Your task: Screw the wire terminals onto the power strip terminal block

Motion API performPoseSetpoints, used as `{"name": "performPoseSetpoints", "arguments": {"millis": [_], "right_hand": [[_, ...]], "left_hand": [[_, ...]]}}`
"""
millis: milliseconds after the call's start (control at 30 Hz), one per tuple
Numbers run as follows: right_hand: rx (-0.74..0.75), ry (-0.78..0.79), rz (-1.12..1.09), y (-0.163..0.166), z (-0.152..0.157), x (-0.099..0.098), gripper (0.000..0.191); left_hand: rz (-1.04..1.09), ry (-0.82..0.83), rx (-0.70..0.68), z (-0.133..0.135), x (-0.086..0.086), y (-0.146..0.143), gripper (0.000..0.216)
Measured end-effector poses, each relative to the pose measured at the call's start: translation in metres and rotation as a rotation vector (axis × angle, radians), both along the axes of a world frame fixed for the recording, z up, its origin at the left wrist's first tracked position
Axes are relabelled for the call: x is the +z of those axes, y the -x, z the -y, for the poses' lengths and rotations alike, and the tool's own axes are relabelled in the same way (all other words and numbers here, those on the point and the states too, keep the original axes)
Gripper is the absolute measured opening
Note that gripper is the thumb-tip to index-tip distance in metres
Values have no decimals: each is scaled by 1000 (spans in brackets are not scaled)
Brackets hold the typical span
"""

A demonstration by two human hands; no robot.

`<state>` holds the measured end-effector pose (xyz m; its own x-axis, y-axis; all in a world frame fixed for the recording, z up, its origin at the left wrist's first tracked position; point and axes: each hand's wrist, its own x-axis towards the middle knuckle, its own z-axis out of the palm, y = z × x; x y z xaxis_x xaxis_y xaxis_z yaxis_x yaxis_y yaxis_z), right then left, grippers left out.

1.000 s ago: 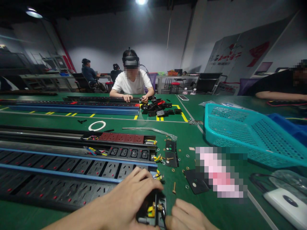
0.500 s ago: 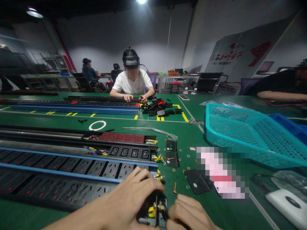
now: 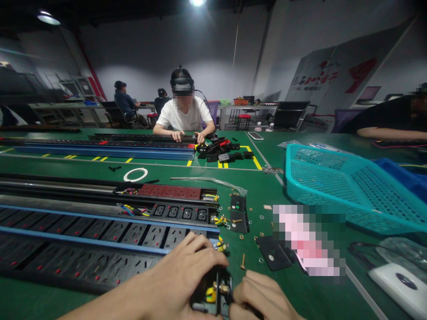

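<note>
My left hand (image 3: 182,278) is curled over the near end of a long black power strip (image 3: 100,262), gripping its end block (image 3: 213,293), where yellow wires and brass terminals show. Pressed against the right side of that block, my right hand (image 3: 262,298) has its fingers closed; what they pinch is hidden. Loose brass screws (image 3: 242,261) and washers lie on the green table (image 3: 200,171) just beyond my hands, next to black end plates (image 3: 273,253).
More power strips with blue rails (image 3: 100,218) run left. A teal basket (image 3: 347,186) stands at right, a white device (image 3: 400,282) near the right edge. A person in a white shirt (image 3: 183,115) works across the table beside black parts (image 3: 220,151). A white ring (image 3: 135,174) lies mid-table.
My right hand has moved up and left, closing against the end block. My left hand has stayed put.
</note>
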<state>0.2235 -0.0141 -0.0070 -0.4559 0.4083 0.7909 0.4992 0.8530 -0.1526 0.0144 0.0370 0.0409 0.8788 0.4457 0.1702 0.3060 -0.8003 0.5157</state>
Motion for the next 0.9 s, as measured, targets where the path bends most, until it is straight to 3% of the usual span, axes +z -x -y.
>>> {"name": "performPoseSetpoints", "arguments": {"millis": [267,733,800,900], "right_hand": [[53,96,-27,0,-3,-7,47],[9,9,-44,0,-2,-2,40],[12,88,-97,-1,-2,-2,40],[36,403,-214,-4,-3,-3,39]], "left_hand": [[-7,-2,-7,0,-1,1,53],[-2,8,0,0,0,0,53],[-6,12,-1,0,0,0,54],[-8,22,-1,0,0,0,57]]}}
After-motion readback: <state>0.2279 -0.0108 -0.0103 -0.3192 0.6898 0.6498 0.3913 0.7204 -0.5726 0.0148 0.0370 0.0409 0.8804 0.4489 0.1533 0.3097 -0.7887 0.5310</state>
